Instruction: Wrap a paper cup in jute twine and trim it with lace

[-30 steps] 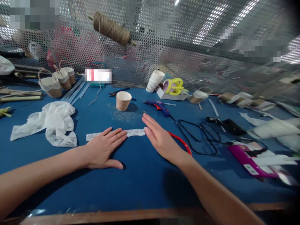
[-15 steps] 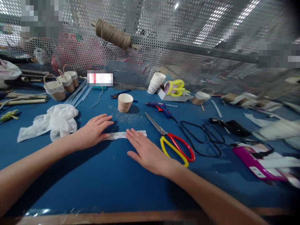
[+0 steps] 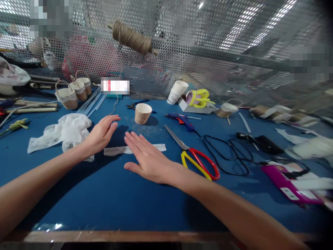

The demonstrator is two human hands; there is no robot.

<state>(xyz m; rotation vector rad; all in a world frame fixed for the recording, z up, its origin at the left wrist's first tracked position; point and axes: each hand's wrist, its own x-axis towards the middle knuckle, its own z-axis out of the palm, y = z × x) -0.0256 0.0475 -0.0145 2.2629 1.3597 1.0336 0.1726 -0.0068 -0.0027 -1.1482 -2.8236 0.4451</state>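
A short strip of white lace lies flat across the blue tabletop. My right hand is over its middle, fingers stretched out and thumb apart, hiding part of the strip. Above the strip's left end, my left hand is raised with its fingers extended, holding nothing. Behind my hands stands a small brown-wrapped paper cup with pale crumbs on the table in front of it. A heap of white lace ribbon lies to the left. Scissors with one red and one yellow handle rest to the right, blades slightly apart.
A blue glue gun lies behind the scissors, its black cord coiling rightward to a purple power strip. Small handled baskets stand back left. White cups stand at the back, and pliers lie behind the brown cup.
My left hand has lifted off the lace strip and moved left, uncovering that end. My right hand has slid left along the strip to its middle. The view has shifted slightly.
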